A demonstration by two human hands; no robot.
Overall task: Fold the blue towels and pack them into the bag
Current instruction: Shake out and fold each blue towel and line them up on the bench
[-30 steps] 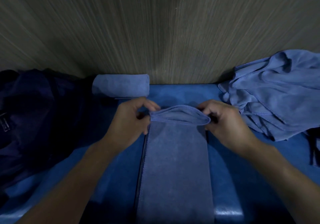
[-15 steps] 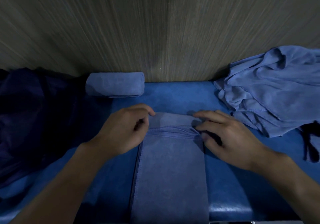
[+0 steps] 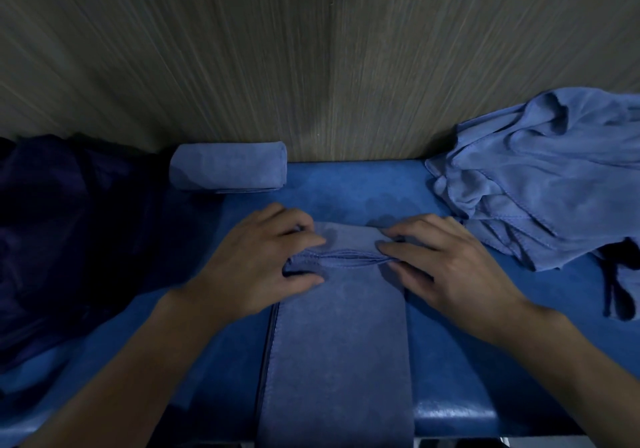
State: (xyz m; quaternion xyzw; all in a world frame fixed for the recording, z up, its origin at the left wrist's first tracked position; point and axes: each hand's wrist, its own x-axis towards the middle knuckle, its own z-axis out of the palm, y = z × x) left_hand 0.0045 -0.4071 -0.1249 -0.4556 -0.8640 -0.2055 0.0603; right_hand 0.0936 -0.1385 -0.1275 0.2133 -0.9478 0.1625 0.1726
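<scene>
A long blue towel (image 3: 339, 343), folded into a narrow strip, lies down the middle of the blue padded surface (image 3: 353, 188). Its far end is turned back toward me into a short flat fold. My left hand (image 3: 256, 267) pinches the left end of that fold between fingers and thumb. My right hand (image 3: 450, 267) pinches the right end the same way. A finished rolled towel (image 3: 228, 169) lies against the wall behind my left hand. The dark bag (image 3: 69, 240) slumps at the far left.
A heap of loose blue towels (image 3: 554, 177) fills the right back corner, spilling onto the surface. A black strap (image 3: 613, 292) hangs at the right edge. A wood-grain wall (image 3: 311, 67) closes off the back. The surface's front edge runs near the bottom.
The towel's far end, held up a second ago, has been brought toward me and pressed flat onto the strip. Both hands have closed in on the fold.
</scene>
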